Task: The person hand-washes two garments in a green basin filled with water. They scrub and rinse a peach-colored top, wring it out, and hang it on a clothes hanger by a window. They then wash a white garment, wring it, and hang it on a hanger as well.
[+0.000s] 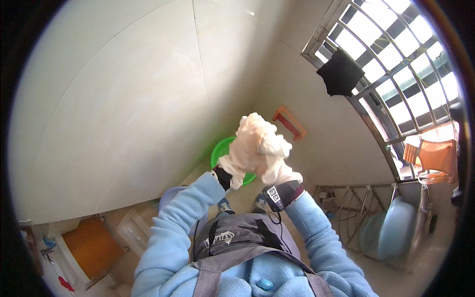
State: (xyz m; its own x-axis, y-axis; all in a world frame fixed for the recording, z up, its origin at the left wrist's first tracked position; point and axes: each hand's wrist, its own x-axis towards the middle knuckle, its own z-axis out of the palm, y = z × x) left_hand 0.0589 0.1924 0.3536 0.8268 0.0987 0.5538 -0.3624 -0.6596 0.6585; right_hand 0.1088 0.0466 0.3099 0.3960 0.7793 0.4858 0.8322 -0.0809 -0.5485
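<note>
A bunched whitish cloth [259, 143] is held up in front of me between both hands. My left hand [232, 170] holds it from the left, my right hand [285, 174] from the right. Whitish fabric covers both hands past the dark wristbands, so single fingers cannot be made out. A device with a printed code [274, 195] is strapped at my right wrist. Below the cloth, partly hidden by it, a green plastic basin [219, 150] stands on the floor near my shoes.
An orange-red plastic stool or rack [289, 123] is by the far wall. A pale purple basin [170, 195] lies left of me. At right, blue basins [397, 228] hang on a metal rack [347, 208]. A black cloth [341, 72] and an orange item [438, 157] hang at the barred window.
</note>
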